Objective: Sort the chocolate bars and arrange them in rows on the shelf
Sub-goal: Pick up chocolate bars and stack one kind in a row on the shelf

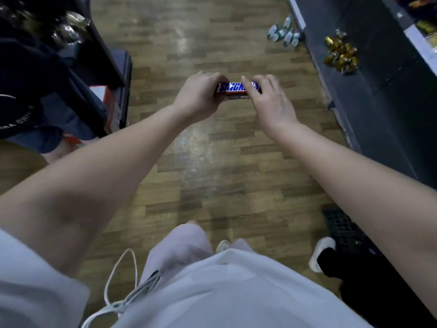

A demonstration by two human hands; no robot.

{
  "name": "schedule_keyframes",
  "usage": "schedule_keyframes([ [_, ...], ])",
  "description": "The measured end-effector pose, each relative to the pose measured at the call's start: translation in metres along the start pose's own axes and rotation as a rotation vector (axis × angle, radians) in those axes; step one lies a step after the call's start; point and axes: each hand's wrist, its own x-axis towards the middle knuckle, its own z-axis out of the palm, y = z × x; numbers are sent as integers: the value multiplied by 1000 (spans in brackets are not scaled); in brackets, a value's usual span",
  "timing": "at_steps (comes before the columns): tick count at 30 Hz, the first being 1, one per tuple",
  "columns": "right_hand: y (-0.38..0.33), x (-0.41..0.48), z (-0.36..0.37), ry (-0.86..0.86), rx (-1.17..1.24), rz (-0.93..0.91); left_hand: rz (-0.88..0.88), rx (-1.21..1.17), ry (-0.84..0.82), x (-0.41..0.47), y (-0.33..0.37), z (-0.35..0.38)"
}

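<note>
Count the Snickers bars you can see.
1: the Snickers bar held between the left hand and right hand over the wooden floor. Others may be stacked beneath it, hidden.

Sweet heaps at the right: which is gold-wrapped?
The gold heap lying on the dark shelf, farther right; the other heap, beside the shelf's edge, has silvery-green wrappers.

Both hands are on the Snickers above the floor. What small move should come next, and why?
Probably carry the Snickers toward the dark shelf on the right: the left hand and right hand grip it mid-air, not yet shelved.
</note>
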Motion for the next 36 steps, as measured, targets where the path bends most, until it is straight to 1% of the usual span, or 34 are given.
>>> schedule_keyframes([
  [6, 49, 48, 13, 17, 2, 6, 14, -26, 1, 65, -1, 16],
  [10, 80, 89, 27, 10, 18, 45, 29, -66, -44, 119, -13, 33],
  [17, 141, 189, 38, 17, 4, 149, 136, -78, -119, 255, -46, 52],
  [24, 187, 295, 43, 75, 8, 224, 243, -66, -133, 384, -80, 51],
  [26, 199, 318, 47, 79, 10, 228, 248, -71, -142, 410, -87, 54],
  [29, 219, 349, 55, 41, -6, 222, 249, -81, -152, 442, -96, 63],
  [32, 239, 382, 62, 15, -28, 213, 207, -96, -161, 476, -108, 75],
  [36, 275, 441, 70, 10, -46, 155, 161, -94, -147, 532, -123, 88],
])
